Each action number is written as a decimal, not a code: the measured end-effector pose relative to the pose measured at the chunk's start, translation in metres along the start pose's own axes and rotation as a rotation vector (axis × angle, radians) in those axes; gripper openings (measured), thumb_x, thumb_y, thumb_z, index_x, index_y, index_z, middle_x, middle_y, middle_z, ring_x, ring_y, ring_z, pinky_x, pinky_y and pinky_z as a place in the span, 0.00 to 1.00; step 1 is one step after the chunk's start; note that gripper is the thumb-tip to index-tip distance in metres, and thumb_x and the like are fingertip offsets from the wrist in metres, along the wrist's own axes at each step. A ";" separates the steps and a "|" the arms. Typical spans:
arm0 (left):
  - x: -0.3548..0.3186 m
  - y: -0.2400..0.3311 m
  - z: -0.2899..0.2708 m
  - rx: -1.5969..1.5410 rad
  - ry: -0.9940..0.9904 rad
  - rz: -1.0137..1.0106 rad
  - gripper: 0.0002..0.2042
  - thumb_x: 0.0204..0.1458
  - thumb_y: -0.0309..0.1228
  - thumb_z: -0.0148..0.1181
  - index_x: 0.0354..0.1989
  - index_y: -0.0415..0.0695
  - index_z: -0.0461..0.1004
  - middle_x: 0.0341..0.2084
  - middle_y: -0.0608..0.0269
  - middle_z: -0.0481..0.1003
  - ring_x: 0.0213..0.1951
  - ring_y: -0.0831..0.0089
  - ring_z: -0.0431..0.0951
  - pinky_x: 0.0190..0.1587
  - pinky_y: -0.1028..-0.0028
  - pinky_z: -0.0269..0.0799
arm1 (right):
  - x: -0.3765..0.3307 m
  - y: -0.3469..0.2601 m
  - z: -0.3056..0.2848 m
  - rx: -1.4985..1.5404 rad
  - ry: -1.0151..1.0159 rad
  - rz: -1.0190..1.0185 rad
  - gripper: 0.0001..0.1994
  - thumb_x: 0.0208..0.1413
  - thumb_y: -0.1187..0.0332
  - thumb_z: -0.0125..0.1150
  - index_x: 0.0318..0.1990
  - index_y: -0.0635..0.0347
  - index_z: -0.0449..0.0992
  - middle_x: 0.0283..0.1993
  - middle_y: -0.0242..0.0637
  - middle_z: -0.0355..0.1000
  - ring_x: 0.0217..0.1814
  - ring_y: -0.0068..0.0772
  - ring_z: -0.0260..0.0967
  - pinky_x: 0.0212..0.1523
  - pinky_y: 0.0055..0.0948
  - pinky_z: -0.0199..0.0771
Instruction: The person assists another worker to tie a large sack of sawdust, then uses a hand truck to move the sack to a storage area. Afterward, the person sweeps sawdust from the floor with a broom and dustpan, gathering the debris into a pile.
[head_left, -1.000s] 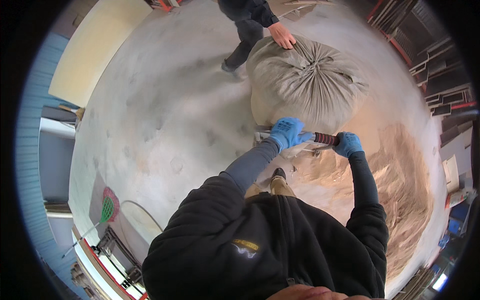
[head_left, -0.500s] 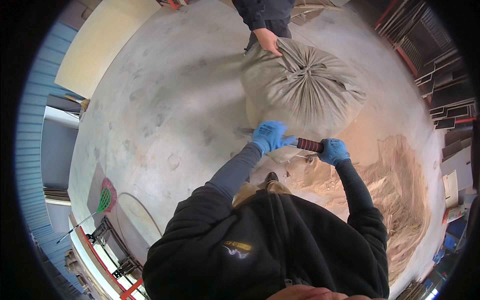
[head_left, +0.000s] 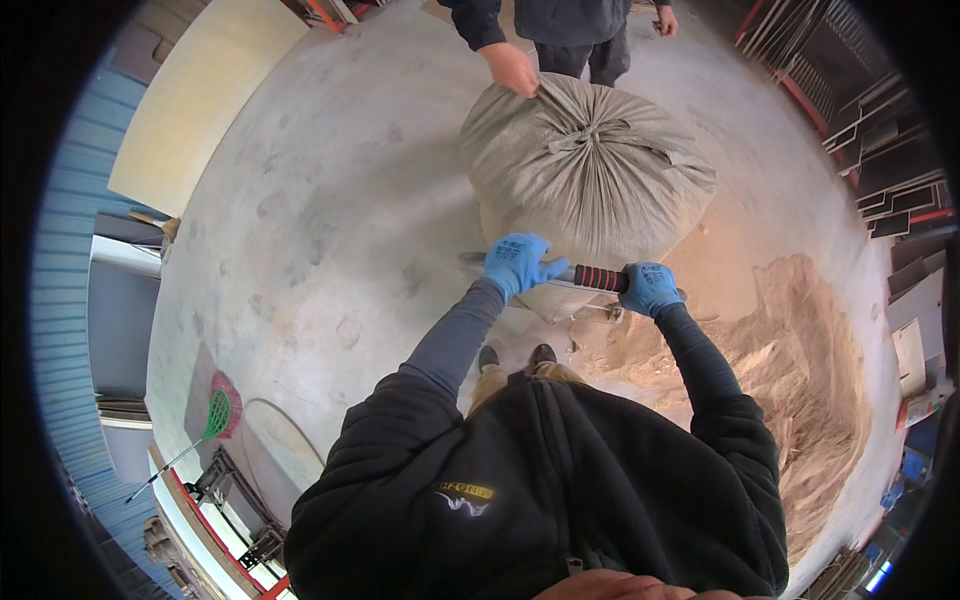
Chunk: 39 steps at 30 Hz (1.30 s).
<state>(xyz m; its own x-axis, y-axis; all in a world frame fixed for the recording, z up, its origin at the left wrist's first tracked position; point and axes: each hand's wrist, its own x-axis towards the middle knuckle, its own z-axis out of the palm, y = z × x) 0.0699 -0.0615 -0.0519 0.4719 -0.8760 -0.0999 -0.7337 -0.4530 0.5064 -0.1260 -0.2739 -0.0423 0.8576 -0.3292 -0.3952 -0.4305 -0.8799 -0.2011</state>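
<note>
Head view: both blue-gloved hands, left hand (head_left: 518, 264) and right hand (head_left: 648, 287), clench a cart handle (head_left: 598, 278) with red-black grip at the near side of the tied sack (head_left: 590, 165), a co-worker's hand (head_left: 510, 70) steadying its far left edge; moving the load looks underway, steady push needed.

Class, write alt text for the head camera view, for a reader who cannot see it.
Seen from above, a person's blue-gloved left hand and right hand grasp a horizontal handlebar against a large tied grey sack on a concrete floor. A co-worker's hand touches the sack's far side; a sand pile lies to the right.
</note>
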 end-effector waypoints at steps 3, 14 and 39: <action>0.000 0.003 -0.002 -0.008 -0.004 -0.004 0.27 0.50 0.57 0.60 0.39 0.42 0.81 0.36 0.48 0.80 0.40 0.49 0.80 0.44 0.58 0.75 | 0.000 0.000 0.000 0.005 0.008 0.006 0.13 0.41 0.60 0.63 0.35 0.51 0.84 0.34 0.45 0.80 0.40 0.49 0.79 0.44 0.43 0.78; 0.003 0.002 0.000 -0.039 0.081 0.030 0.29 0.51 0.60 0.55 0.29 0.41 0.80 0.30 0.44 0.79 0.35 0.47 0.79 0.41 0.55 0.73 | 0.000 -0.003 -0.003 0.008 0.002 0.031 0.14 0.40 0.61 0.63 0.37 0.49 0.84 0.35 0.44 0.80 0.41 0.49 0.79 0.45 0.43 0.78; 0.008 -0.002 0.002 0.028 0.012 0.014 0.26 0.49 0.58 0.60 0.35 0.43 0.82 0.34 0.48 0.80 0.38 0.48 0.80 0.42 0.56 0.75 | 0.000 -0.010 -0.012 -0.051 -0.072 0.077 0.15 0.41 0.63 0.63 0.40 0.49 0.83 0.41 0.42 0.80 0.46 0.43 0.79 0.49 0.40 0.76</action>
<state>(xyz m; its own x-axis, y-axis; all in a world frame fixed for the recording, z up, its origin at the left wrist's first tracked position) 0.0739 -0.0677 -0.0554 0.4674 -0.8802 -0.0830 -0.7534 -0.4457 0.4835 -0.1182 -0.2696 -0.0293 0.7990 -0.3730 -0.4717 -0.4784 -0.8695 -0.1227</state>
